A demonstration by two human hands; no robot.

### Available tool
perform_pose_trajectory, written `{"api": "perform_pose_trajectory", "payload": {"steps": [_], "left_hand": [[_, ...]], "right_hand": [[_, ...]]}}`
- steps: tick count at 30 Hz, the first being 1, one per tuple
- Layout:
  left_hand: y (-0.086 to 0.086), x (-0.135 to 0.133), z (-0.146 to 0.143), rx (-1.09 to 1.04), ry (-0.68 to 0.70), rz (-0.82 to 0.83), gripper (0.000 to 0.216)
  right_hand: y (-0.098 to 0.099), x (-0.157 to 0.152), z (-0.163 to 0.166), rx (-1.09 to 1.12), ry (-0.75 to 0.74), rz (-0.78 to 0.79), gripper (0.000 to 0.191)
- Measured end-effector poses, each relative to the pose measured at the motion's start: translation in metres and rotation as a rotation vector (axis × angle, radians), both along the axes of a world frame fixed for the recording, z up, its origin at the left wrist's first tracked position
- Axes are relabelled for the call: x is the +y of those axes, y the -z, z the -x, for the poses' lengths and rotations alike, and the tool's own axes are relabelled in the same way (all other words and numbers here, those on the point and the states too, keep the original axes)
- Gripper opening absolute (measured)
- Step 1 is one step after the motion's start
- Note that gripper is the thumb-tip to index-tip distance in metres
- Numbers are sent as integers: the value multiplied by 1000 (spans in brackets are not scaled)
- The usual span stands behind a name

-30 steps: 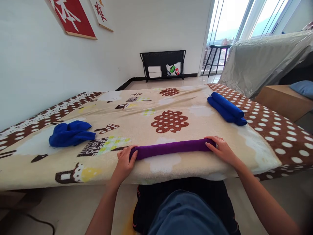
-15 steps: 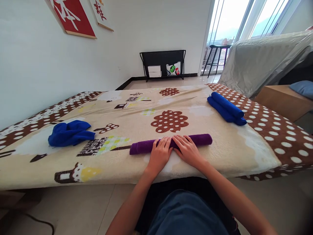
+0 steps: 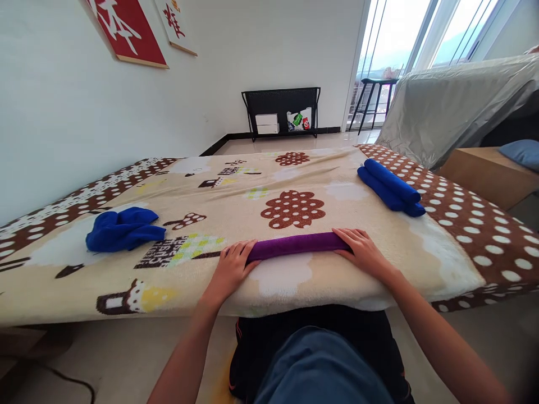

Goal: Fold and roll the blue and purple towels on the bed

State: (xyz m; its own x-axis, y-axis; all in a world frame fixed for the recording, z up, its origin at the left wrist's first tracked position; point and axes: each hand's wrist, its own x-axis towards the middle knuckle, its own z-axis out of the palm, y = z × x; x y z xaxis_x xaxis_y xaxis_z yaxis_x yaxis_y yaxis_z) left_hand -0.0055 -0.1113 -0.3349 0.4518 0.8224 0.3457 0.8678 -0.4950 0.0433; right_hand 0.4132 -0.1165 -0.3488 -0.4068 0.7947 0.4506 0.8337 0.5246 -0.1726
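A purple rolled towel (image 3: 298,246) lies crosswise near the front edge of the patterned blanket (image 3: 337,292). My left hand (image 3: 236,264) is wrapped over its left end, fingers on the far side and thumb on the near side. At the other end, my right hand (image 3: 362,251) holds the roll in the same way. Both tips of the roll are hidden under my hands. Off to the left lies a crumpled blue towel (image 3: 124,230), apart from my left hand. Two blue rolled towels (image 3: 389,188) rest side by side at the right, beyond my right hand.
A black rack (image 3: 281,104) stands against the far wall with a white box in it. To the right are a cardboard box (image 3: 484,174), a plastic-covered piece of furniture (image 3: 455,106) and a dark stool (image 3: 374,84). Brown polka-dot fabric (image 3: 488,241) borders the blanket.
My hands have slid apart from the middle of the purple roll to its two ends, left hand leftward and right hand rightward. The blue towels have stayed in place.
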Motion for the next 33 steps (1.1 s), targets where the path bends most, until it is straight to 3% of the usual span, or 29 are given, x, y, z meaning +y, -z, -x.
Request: {"api": "perform_pose_trajectory", "payload": {"steps": [8,13,16,18,22,27,30,33], "left_hand": [[-2,10,12,-86,3,105,45],[-1,9,13,-96,-6,101,43],[-3,6,8,-99,-15,93,41],[-6,3,0,-117,-3,109,40],[-13,-3,-33,-209,55,163,39],[-18,-15,-94,-391,101,290,30],[-16,-23,-127,-497,167,409,26],[-11,-29,-149,-577,224,500,25]], "right_hand": [[2,15,-24,189,-37,157,51],[-27,15,-31,339,4,323,42],[-66,7,-34,396,2,344,40],[-99,1,-31,453,-40,274,39],[-176,-4,-10,613,-134,-55,33],[-268,-2,34,484,-115,-436,48],[-304,-6,58,357,-90,-503,58],[-320,-12,72,258,-94,-499,64]]}}
